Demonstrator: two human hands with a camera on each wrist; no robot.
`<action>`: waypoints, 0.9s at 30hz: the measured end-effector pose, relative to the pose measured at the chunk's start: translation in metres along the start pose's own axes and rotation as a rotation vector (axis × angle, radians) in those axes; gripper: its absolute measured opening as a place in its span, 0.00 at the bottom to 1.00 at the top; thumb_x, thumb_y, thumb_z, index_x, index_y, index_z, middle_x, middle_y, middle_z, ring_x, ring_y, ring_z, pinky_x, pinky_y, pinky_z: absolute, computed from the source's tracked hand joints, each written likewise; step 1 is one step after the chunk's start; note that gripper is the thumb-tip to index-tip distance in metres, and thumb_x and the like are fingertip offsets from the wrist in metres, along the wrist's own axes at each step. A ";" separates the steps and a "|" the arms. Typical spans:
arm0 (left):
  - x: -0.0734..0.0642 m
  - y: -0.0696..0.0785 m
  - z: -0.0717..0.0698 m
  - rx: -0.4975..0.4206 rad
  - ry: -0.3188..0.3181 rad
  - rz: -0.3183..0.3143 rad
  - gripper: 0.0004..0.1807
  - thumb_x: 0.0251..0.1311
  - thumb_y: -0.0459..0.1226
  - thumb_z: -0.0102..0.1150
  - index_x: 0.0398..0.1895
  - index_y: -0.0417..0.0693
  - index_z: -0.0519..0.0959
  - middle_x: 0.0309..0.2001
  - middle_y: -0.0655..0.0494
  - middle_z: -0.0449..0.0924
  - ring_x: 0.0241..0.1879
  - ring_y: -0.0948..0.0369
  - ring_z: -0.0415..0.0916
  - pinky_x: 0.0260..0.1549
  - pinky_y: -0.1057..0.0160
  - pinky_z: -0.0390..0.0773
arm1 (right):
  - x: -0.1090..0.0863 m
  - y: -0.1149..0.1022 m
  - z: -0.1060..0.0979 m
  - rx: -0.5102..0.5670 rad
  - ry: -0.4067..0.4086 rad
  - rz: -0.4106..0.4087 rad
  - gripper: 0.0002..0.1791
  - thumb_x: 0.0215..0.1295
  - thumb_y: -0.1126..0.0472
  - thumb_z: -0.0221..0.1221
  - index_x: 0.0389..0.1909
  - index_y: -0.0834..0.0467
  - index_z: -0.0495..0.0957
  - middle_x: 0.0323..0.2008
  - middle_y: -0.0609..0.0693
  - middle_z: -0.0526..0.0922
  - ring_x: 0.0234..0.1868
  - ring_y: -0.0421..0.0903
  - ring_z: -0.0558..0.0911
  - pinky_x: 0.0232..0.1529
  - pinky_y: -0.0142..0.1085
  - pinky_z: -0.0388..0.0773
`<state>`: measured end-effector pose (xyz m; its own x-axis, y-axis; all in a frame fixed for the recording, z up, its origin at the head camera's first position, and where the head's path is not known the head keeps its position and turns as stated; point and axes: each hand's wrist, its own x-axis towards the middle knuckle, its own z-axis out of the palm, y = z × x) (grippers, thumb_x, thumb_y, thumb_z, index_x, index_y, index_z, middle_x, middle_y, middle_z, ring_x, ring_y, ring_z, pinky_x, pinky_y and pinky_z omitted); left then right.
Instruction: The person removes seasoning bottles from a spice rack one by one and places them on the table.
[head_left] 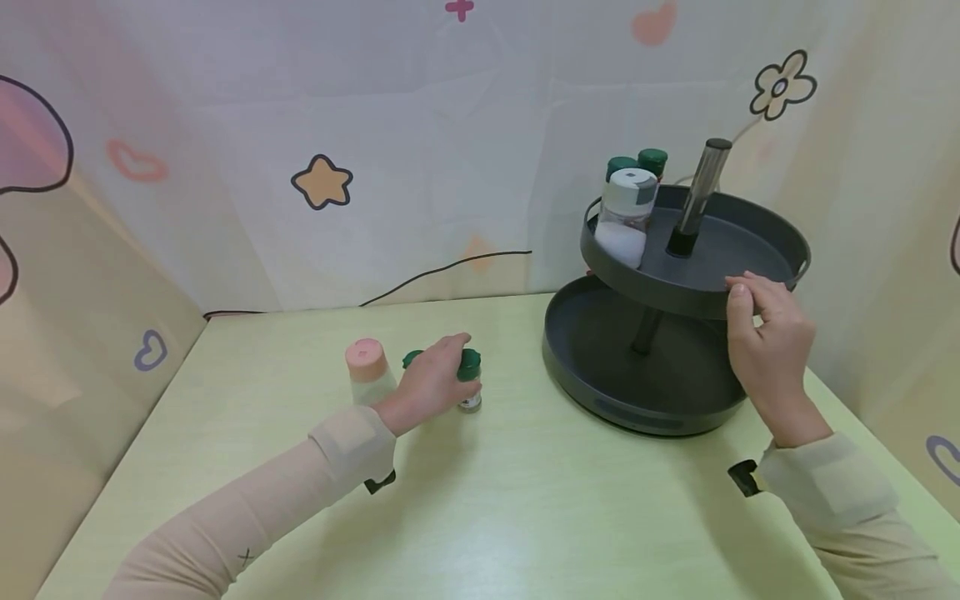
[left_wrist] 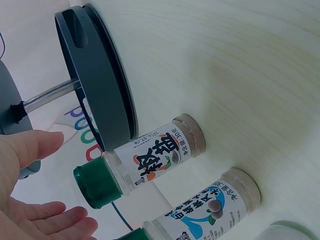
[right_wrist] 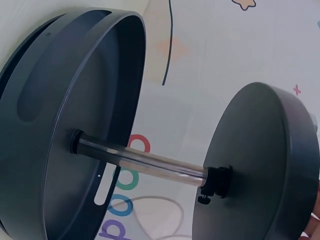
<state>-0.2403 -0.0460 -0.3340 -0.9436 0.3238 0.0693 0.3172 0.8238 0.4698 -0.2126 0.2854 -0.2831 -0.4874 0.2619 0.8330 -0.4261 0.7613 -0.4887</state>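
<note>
My left hand (head_left: 433,377) reaches toward two spice jars with green caps on the table. In the left wrist view, its thumb and fingers are spread beside the green cap of the nearer spice jar (left_wrist: 155,160), with a gap showing. A second spice jar (left_wrist: 215,207) stands next to it, its cap partly cut off by the frame. On the right is a dark grey two-tier turntable (head_left: 600,396) with a metal post. My right hand (head_left: 772,337) grips the front right rim of its upper tray (head_left: 660,292) with curled fingers; in the right wrist view only fingertips show at the edge.
A pink-capped shaker (head_left: 367,367) stands left of the jars, partly behind my left hand. On the upper tray, a white-capped jar of white powder (head_left: 626,221) stands before two green-capped jars (head_left: 652,160). A printed curtain (head_left: 450,167) hangs behind the table.
</note>
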 end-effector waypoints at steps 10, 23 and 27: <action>0.000 0.001 0.001 -0.008 -0.005 -0.012 0.36 0.50 0.42 0.60 0.62 0.42 0.59 0.60 0.49 0.65 0.55 0.55 0.67 0.52 0.57 0.69 | 0.010 0.011 -0.003 -0.035 0.053 0.137 0.21 0.61 0.58 0.45 0.27 0.69 0.81 0.27 0.47 0.83 0.41 0.18 0.71 0.43 0.15 0.63; 0.002 0.000 0.005 -0.028 -0.019 -0.028 0.36 0.50 0.43 0.60 0.62 0.43 0.59 0.60 0.50 0.64 0.57 0.55 0.66 0.54 0.57 0.68 | 0.022 0.025 -0.006 -0.047 0.070 0.253 0.19 0.57 0.57 0.50 0.23 0.70 0.79 0.20 0.21 0.71 0.52 0.34 0.75 0.55 0.25 0.65; 0.002 0.000 0.005 -0.021 -0.015 -0.018 0.36 0.50 0.44 0.60 0.62 0.43 0.59 0.60 0.50 0.65 0.57 0.55 0.66 0.53 0.57 0.68 | 0.026 0.029 -0.006 -0.050 0.053 0.320 0.18 0.57 0.57 0.49 0.30 0.68 0.81 0.37 0.45 0.83 0.55 0.37 0.73 0.58 0.25 0.63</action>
<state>-0.2418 -0.0436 -0.3383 -0.9475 0.3163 0.0477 0.2981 0.8194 0.4896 -0.2327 0.3177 -0.2743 -0.5497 0.5223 0.6519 -0.2187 0.6632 -0.7158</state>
